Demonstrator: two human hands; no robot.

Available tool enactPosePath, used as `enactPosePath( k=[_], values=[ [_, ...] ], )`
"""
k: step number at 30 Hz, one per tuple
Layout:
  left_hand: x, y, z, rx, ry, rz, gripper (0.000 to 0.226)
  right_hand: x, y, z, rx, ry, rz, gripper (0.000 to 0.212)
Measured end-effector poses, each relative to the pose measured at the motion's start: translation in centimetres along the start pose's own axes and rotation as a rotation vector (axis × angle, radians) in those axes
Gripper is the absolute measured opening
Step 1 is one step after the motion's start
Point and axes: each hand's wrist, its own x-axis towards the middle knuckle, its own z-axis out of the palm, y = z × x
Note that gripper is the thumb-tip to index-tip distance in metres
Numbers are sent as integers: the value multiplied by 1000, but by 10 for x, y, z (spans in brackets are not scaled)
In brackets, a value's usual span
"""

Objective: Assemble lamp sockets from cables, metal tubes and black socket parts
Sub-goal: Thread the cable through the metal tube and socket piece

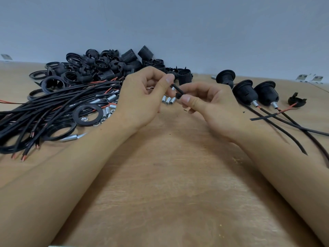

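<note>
**Both hands pinch a short black piece above the counter**

At the centre of the view, the left hand (pixel 140 97) and the right hand (pixel 211 107) meet over the pale wooden counter (pixel 169 184). Between them sits a short black stick-like piece (pixel 176 90), perhaps a stub of cable sheath; its exact nature is unclear. The left hand has its thumb and forefinger closed on the piece's upper end, other fingers curled. The right hand pinches the lower end between thumb and forefinger, remaining fingers folded into the palm.

At 11 o'clock from the hands, a heap of black plastic socket parts (pixel 110 65) lies against the grey-blue wall (pixel 160 24). At 9 o'clock, a thick bundle of black cables with red inner wires (pixel 53 107) sprawls across the counter, with flat black threaded rings (pixel 87 114) lying on and beside it. Small silver metal tubes (pixel 168 100) lie just behind the hands, more of them near the rings along with a few nuts.

At 3 o'clock, three assembled black lamp sockets (pixel 246 92) lie in a row, two showing metal tubes and cables trailing toward 5 o'clock. Beyond them at 3 o'clock rests a lone black socket fragment (pixel 296 101).
</note>
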Motion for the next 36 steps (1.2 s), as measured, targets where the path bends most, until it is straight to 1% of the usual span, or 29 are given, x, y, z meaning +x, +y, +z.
enactPosePath(
  k=[1, 4, 6, 7, 8, 9, 10, 11, 12, 13, 16, 17, 18, 19, 21, 22, 23, 24, 25, 27, 28, 29, 30, 31, 32, 33, 34, 35, 36],
  values=[
    [1, -1, -1, 24, 42, -2, 17, 1, -1, -5, -114, 2, -15, 15],
    [6, -5, -6, 72, 158, -42, 19, 3, -10, -31, -615, -10, -64, 27],
    [7, -5, -10, 68, 224, -60, 19, 1, -15, -47, -725, -142, 59, 45],
    [8, -5, -10, 59, 248, -62, 18, -1, -15, -52, -757, -227, 135, 48],
    [8, -4, -11, 46, 264, -62, 17, -3, -13, -53, -794, -307, 188, 45],
    [9, -4, -10, 25, 273, -62, 16, -4, -10, -53, -810, -353, 213, 38],
    [9, -3, -10, -4, 281, -63, 16, -5, -8, -51, -790, -360, 208, 32],
    [9, -2, -10, -43, 286, -69, 15, -4, -7, -49, -724, -330, 195, 29],
    [9, -1, -10, -85, 288, -84, 13, -3, -8, -46, -600, -268, 193, 30],
    [9, 0, -11, -121, 285, -105, 12, -1, -9, -44, -424, -193, 209, 29],
    [9, 1, -12, -170, 252, -157, 12, 5, -14, -39, 150, 19, 265, 10],
    [9, 2, -12, -169, 214, -158, 14, 6, -16, -38, 300, 65, 273, 9],
    [7, 3, -10, -161, 139, -152, 19, 7, -17, -36, 442, 100, 280, 11],
    [5, 3, -7, -148, 28, -148, 26, 7, -16, -34, 570, 131, 280, 12],
    [-3, 4, 2, -101, -244, -159, 37, 7, -15, -29, 780, 200, 272, 9],
    [-8, 3, 6, -55, -356, -152, 37, 7, -13, -27, 860, 250, 272, 7],
    [-10, 2, 9, -3, -418, -128, 33, 9, -11, -26, 915, 310, 278, 8],
    [-11, 0, 11, 37, -422, -97, 29, 10, -10, -24, 926, 358, 293, 10],
    [-10, -2, 11, 62, -383, -71, 26, 10, -8, -23, 875, 383, 324, 14],
    [-6, -6, 7, 84, -305, -65, 28, 9, -9, -24, 622, 332, 452, 28],
    [-4, -6, 4, 114, -301, -64, 30, 8, -10, -25, 429, 261, 554, 41],
    [-4, -7, 2, 168, -319, -55, 32, 5, -11, -26, 186, 162, 650, 57],
    [-4, -7, 1, 241, -351, -36, 33, 2, -12, -28, -74, 69, 699, 69],
    [-5, -8, 0, 316, -383, -14, 33, -1, -10, -28, -319, 26, 667, 70],
    [-6, -9, -1, 376, -410, 2, 31, -2, -8, -27, -519, 44, 550, 66],
    [-6, -9, -1, 412, -438, 6, 29, -2, -5, -26, -659, 101, 362, 59],
    [-6, -10, -1, 433, -467, 12, 27, -2, -3, -25, -706, 179, 158, 50],
    [-6, -9, -1, 442, -493, 27, 26, -2, -4, -22, -664, 223, -30, 40],
    [-6, -9, -2, 437, -508, 48, 24, -1, -6, -20, -613, 186, -172, 29]
  ],
)
